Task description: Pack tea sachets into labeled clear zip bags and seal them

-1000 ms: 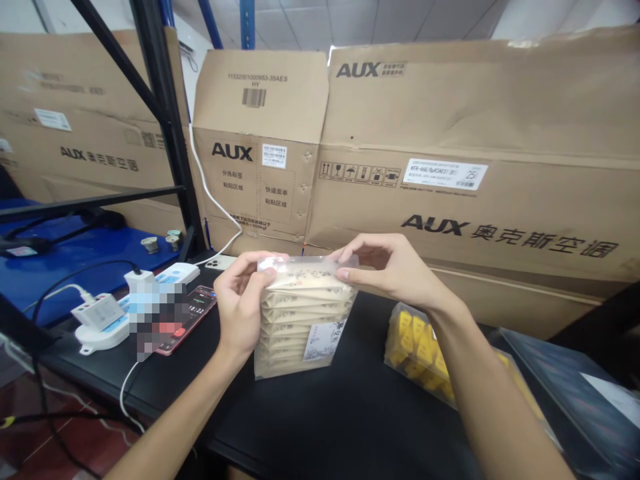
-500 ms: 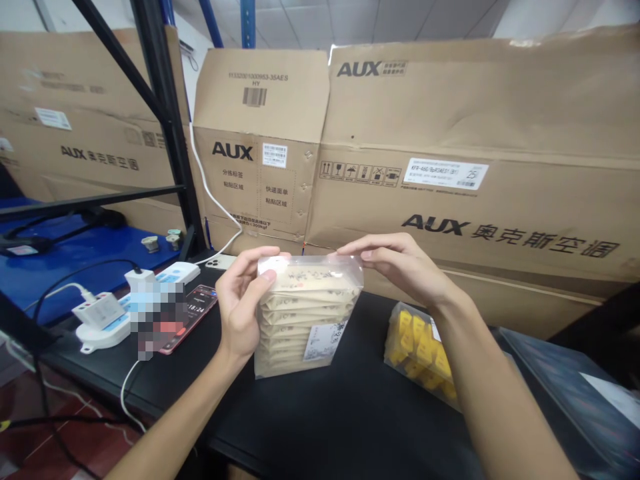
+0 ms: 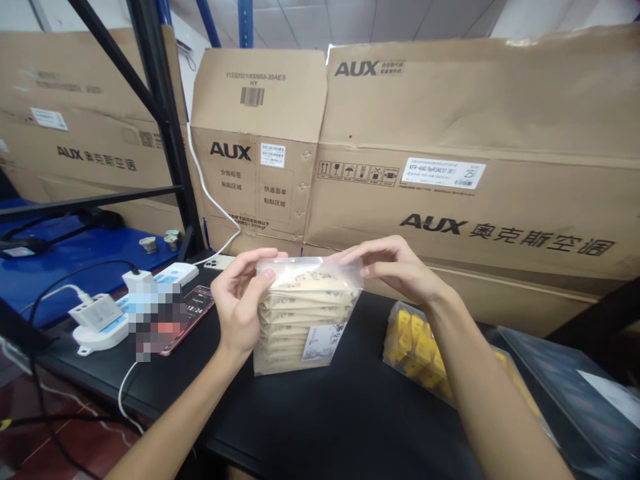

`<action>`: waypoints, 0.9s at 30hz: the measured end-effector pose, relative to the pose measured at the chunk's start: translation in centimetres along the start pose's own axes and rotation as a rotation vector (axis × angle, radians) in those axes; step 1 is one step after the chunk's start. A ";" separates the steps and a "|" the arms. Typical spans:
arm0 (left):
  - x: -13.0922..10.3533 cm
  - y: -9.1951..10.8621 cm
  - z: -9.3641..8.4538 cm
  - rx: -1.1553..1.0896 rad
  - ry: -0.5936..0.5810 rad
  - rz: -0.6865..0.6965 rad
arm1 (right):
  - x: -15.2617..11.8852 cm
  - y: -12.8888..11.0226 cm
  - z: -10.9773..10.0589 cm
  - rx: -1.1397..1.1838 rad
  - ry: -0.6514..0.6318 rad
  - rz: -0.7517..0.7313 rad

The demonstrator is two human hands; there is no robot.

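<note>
- Holding the clear package (image 3: 307, 317) upright on the black tabletop (image 3: 370, 413), both hands at its top end; base stays put, about where it was half a second ago.
- Left hand (image 3: 239, 307): pinching the upper left corner, thumb on the near side, fingers wrapped behind. Same grip as in the earlier frames.
- Right hand (image 3: 400, 267): curved, thumb by the upper right corner, fingers along the far top edge. Can't tell if it pinches the film or just rests there.
- Change: right thumb was further in over the top a second ago, then shifted out to the corner; now sits a bit lower there.
- Top film (image 3: 345, 265) reads cloudier than half a second ago, print under it harder to make out. Could be glare or a slight lift, can't tell.
- My read: left steadies, right does the fine work on the top edge. Handling is still at that edge.
- Contents: tan packets (image 3: 285, 330) stacked inside, printed label (image 3: 317, 343) low on the near side.
- Nearby: yellow pack (image 3: 415, 343) to the right, apart from the package; phone (image 3: 197, 307) to the left. Neither is touched by a hand.
</note>
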State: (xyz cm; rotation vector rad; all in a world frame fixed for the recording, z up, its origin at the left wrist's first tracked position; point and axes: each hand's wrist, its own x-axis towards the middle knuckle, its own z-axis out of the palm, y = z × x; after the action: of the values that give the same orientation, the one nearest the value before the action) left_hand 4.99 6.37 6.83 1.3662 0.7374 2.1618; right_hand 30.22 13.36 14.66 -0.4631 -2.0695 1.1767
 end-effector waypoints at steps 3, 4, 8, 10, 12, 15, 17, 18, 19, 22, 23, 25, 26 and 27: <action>0.1 -0.1 0.0 0.008 0.010 -0.004 | 0.0 0.1 0.1 -0.025 0.018 -0.005; 0.1 -0.1 0.0 0.010 0.014 -0.006 | 0.0 0.0 0.2 -0.037 0.026 -0.008; 0.1 -0.1 0.0 0.011 0.005 0.001 | 0.0 0.0 0.4 -0.077 0.059 -0.021; 0.0 0.0 -0.1 0.011 -0.004 0.009 | 0.0 0.1 0.4 -0.075 0.070 -0.024; 0.0 0.0 -0.1 0.015 -0.004 0.014 | 0.0 0.2 0.3 -0.062 0.058 -0.029; 0.0 0.0 -0.1 0.024 0.002 0.008 | 0.0 0.2 0.2 -0.051 0.021 -0.043; 0.0 0.1 -0.1 0.028 0.009 0.005 | -0.1 0.2 0.1 -0.034 0.005 -0.048; 0.0 0.1 -0.1 0.033 0.014 0.008 | -0.1 0.2 0.1 -0.020 -0.002 -0.050; 0.0 0.1 -0.1 0.037 0.018 0.011 | -0.1 0.2 0.1 -0.005 -0.010 -0.051; 0.0 0.0 0.0 0.042 0.028 0.013 | -0.1 0.2 0.1 0.031 -0.033 -0.046; 0.0 0.0 0.0 0.042 0.030 0.011 | -0.1 0.2 0.1 0.036 -0.038 -0.044; 0.0 0.0 0.0 0.045 0.031 0.010 | -0.1 0.2 0.0 0.036 -0.037 -0.043; 0.1 0.0 0.0 0.050 0.031 0.015 | -0.1 0.2 0.0 0.035 -0.035 -0.044; 0.1 0.0 0.1 0.056 0.031 0.022 | -0.1 0.2 0.0 0.034 -0.035 -0.046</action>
State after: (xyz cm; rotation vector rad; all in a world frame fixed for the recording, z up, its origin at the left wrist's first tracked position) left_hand 5.01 6.44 6.91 1.3775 0.8044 2.1995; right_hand 30.30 13.42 14.42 -0.3795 -2.0757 1.1997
